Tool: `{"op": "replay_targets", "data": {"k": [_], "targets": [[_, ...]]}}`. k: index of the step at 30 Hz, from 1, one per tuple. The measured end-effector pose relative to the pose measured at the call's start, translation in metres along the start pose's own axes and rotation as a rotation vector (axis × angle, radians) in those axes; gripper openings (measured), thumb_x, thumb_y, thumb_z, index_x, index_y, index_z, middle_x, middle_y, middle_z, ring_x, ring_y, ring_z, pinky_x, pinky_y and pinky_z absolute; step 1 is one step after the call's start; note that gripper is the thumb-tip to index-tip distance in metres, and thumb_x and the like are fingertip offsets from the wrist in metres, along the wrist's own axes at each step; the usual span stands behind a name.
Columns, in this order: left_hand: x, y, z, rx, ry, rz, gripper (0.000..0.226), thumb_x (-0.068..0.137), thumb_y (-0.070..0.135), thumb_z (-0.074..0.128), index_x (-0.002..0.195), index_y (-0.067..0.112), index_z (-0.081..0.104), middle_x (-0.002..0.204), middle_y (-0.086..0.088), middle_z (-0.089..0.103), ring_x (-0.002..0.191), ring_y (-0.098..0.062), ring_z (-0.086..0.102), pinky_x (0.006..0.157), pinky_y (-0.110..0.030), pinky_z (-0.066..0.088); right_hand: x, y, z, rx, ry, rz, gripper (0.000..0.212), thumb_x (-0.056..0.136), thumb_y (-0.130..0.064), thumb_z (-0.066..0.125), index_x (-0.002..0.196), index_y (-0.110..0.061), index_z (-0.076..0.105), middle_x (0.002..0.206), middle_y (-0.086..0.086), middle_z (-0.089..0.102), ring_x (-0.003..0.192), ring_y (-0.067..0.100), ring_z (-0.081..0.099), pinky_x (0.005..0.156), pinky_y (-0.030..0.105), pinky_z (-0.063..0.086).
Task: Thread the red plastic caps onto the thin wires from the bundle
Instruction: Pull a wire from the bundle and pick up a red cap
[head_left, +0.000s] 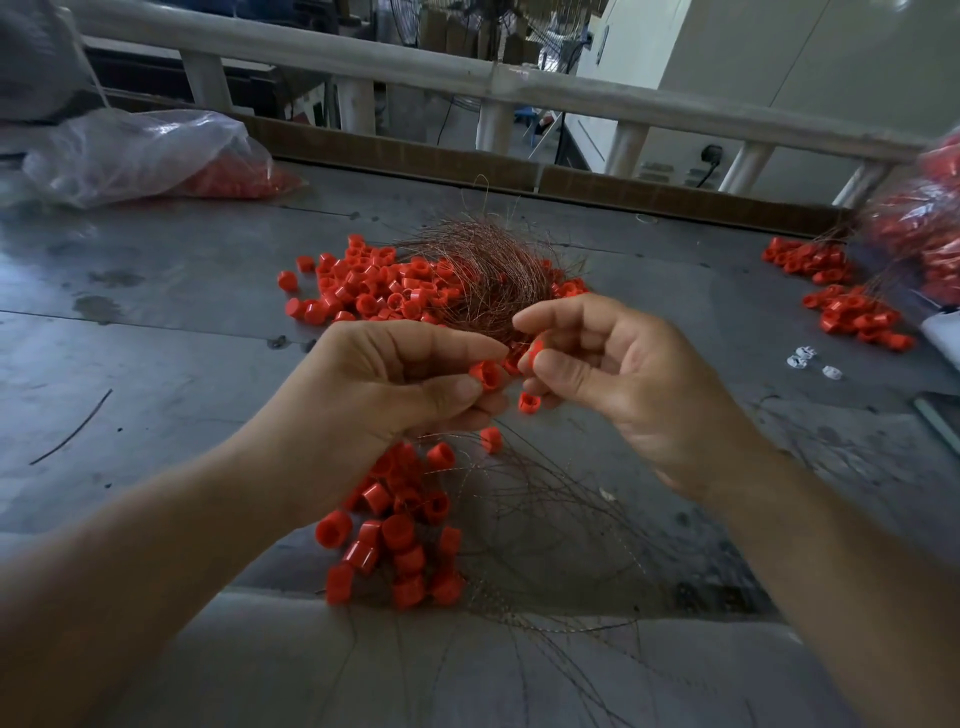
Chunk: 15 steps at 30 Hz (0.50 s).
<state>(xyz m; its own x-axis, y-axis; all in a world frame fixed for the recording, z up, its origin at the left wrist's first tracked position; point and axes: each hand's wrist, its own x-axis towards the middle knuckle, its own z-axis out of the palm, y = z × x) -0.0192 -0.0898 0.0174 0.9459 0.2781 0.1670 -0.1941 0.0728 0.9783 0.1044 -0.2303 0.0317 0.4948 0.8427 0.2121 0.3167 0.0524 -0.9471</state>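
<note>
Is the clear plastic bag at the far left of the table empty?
No, red caps show through the clear plastic bag lying there.

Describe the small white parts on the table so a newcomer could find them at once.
Start at the grey metal table and look to its right side, where a heap of red caps lies. Nearer the camera than that heap sit the white parts, a few small pieces close together. They alone are white; the caps around are red.
</note>
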Motion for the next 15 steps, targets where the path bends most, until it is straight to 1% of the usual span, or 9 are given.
{"op": "replay_targets", "data": {"k": [2, 5, 8, 11, 13, 15], "targets": [[0.001, 0.000, 0.001, 0.026, 0.031, 0.013, 0.030, 0.061, 0.011, 0.062, 0.086, 0.023, 0.075, 0.082, -0.003, 0.074, 0.076, -0.013, 0.070, 0.064, -0.016, 0.053, -0.001, -0.002, 0.007, -0.044, 0.031, -0.092, 0.020, 0.069, -0.023, 0.061, 0.088, -0.023, 0.060, 0.076, -0.007, 0.062, 0.074, 0.005, 0.062, 0.070, 0.017, 0.051], [0.001, -0.002, 0.002, 0.049, 0.080, 0.022, 0.029, 0.061, 0.009, 0.062, 0.082, 0.023, 0.075, 0.076, -0.003, 0.073, 0.070, -0.012, 0.070, 0.061, -0.016, 0.053, -0.003, 0.000, 0.015, -0.163, 0.044, -0.227, 0.017, 0.071, -0.021, 0.063, 0.088, -0.026, 0.062, 0.076, -0.013, 0.063, 0.071, 0.001, 0.062, 0.068, 0.014, 0.049], [0.001, -0.002, 0.003, 0.052, 0.093, 0.023, 0.021, 0.059, 0.009, 0.063, 0.076, 0.018, 0.072, 0.072, -0.007, 0.072, 0.067, -0.016, 0.070, 0.059, -0.018, 0.053, -0.005, 0.004, 0.019, -0.207, 0.084, -0.253, 0.020, 0.071, -0.023, 0.064, 0.089, -0.029, 0.062, 0.079, -0.012, 0.064, 0.074, 0.001, 0.063, 0.070, 0.015, 0.049], [0.000, -0.002, 0.002, 0.076, 0.101, 0.035, 0.018, 0.058, 0.010, 0.064, 0.071, 0.019, 0.071, 0.069, -0.006, 0.071, 0.064, -0.015, 0.070, 0.058, -0.017, 0.053, -0.005, 0.005, 0.019, -0.255, 0.115, -0.287, 0.021, 0.072, -0.019, 0.069, 0.089, -0.028, 0.062, 0.082, -0.010, 0.066, 0.075, 0.004, 0.065, 0.070, 0.018, 0.052], [0.000, -0.002, 0.002, 0.094, 0.100, 0.041, 0.017, 0.058, 0.011, 0.064, 0.071, 0.020, 0.071, 0.069, -0.006, 0.072, 0.064, -0.015, 0.070, 0.059, -0.017, 0.053, -0.005, 0.005, 0.019, -0.325, 0.149, -0.317, 0.024, 0.071, -0.016, 0.069, 0.092, -0.026, 0.063, 0.085, -0.007, 0.067, 0.077, 0.005, 0.066, 0.071, 0.021, 0.054], [-0.001, -0.002, 0.003, 0.114, 0.101, 0.045, 0.018, 0.059, 0.011, 0.064, 0.074, 0.018, 0.070, 0.069, -0.006, 0.072, 0.064, -0.015, 0.070, 0.059, -0.016, 0.053, -0.005, 0.006, 0.021, -0.361, 0.174, -0.335, 0.026, 0.071, -0.016, 0.069, 0.095, -0.024, 0.063, 0.085, -0.008, 0.067, 0.079, 0.004, 0.066, 0.071, 0.020, 0.054]]}}
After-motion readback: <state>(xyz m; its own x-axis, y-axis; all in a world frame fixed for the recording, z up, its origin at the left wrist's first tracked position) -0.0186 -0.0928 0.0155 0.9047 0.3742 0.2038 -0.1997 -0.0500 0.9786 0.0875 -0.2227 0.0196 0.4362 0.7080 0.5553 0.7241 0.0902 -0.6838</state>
